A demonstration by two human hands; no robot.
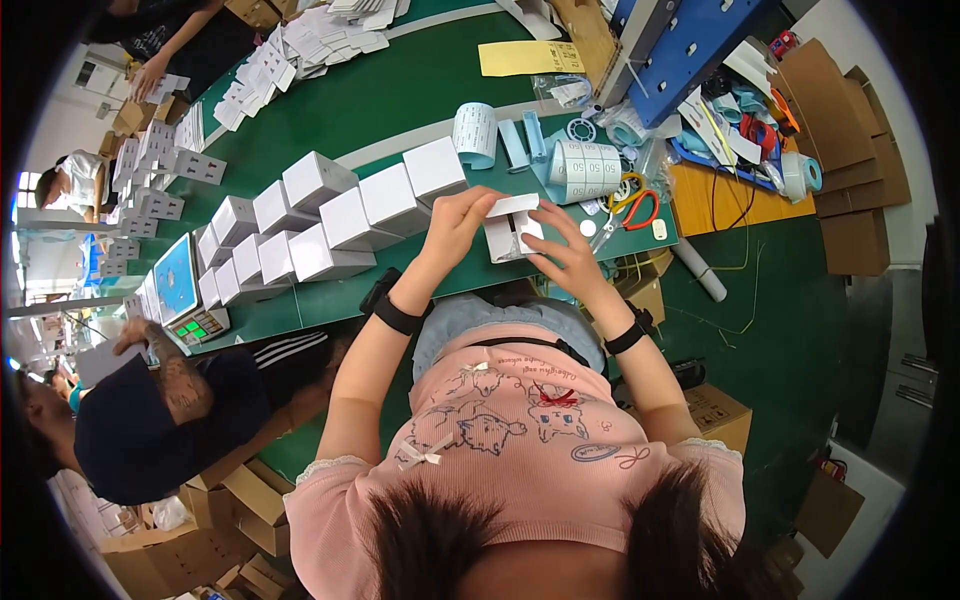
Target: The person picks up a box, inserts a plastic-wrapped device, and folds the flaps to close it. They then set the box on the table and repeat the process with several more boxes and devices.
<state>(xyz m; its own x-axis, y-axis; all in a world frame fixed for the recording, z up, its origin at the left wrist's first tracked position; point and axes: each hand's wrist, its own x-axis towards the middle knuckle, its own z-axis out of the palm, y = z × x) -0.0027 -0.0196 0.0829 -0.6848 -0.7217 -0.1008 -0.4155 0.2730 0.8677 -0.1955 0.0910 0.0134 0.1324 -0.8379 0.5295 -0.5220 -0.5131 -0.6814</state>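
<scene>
Close to the table's near edge, a small white box (499, 247) stands between my hands with its top flap raised. Something clear and shiny, perhaps a plastic bag, shows inside it; what it holds I cannot make out. My left hand (456, 232) is closed, its fingertips pinching the flap side of the box. My right hand (570, 256) grips the right side, its bent fingers on the rim and flap. Left of the box, white closed boxes (363, 212) are lined up in rows.
Label rolls (474, 135), scissors (632, 203) and a cluttered blue tray (728, 160) lie beyond and to the right. A blue metal post (680, 60) rises at the back. At the left, a co-worker (170, 420) sits near a scale (178, 285); flat white cartons (300, 50) lie farther off.
</scene>
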